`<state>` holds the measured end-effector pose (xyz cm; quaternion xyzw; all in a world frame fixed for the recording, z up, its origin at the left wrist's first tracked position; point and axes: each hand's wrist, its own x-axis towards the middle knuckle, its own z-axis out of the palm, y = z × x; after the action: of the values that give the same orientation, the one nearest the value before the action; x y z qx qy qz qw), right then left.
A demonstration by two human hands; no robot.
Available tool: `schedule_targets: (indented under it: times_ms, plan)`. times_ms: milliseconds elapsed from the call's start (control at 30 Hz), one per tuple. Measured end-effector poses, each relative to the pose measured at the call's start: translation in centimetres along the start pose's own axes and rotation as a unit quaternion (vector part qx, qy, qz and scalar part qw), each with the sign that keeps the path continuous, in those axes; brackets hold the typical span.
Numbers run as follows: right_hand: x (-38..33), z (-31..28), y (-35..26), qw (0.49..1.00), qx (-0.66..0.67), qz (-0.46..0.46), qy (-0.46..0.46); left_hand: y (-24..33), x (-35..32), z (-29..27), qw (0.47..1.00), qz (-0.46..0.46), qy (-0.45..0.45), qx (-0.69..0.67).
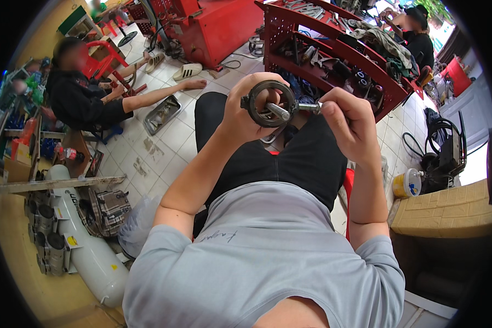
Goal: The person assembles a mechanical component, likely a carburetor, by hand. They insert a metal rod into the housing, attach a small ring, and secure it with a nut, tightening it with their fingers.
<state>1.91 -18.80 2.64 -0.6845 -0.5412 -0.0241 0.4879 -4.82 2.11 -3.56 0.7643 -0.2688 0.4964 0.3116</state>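
Note:
My left hand (237,116) is wrapped round a dark metal ring (271,85), holding it up above my lap. A bright metal rod (279,112) shows inside the ring's opening, partly over my curled fingers. On the ring's right side a silver threaded bolt (309,107) sticks out sideways. Its outer end is pinched between the thumb and fingers of my right hand (353,121), which hide that end. How deep the bolt sits in the ring I cannot tell.
A red tool cart (388,90) with tools stands ahead to the right. A metal tray (163,115) lies on the tiled floor near a seated person (79,90). At lower left is a white cylinder (87,246); a white bucket (408,183) stands at right.

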Motion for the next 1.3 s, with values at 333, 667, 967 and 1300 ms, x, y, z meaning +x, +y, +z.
schedule_targets:
  times_ms: [333, 667, 967, 1300]
  plan:
    - [0.0, 0.1, 0.2, 0.999, 0.019, -0.025, -0.005, -0.2, 0.1, 0.1, 1.000, 0.018, 0.008, 0.017]
    - [0.1, 0.3, 0.1, 1.000, -0.003, -0.031, -0.004, 0.2, -0.1, 0.5, 0.998, -0.048, 0.046, 0.016]
    - [0.2, 0.4, 0.2, 1.000, -0.015, -0.007, 0.026, 1.0, -0.1, 0.7, 0.989, -0.147, 0.016, 0.002]
    - [0.0, 0.2, 0.0, 0.999, -0.024, -0.008, 0.022, 0.7, 0.1, 0.9, 0.998, -0.056, 0.031, 0.023]
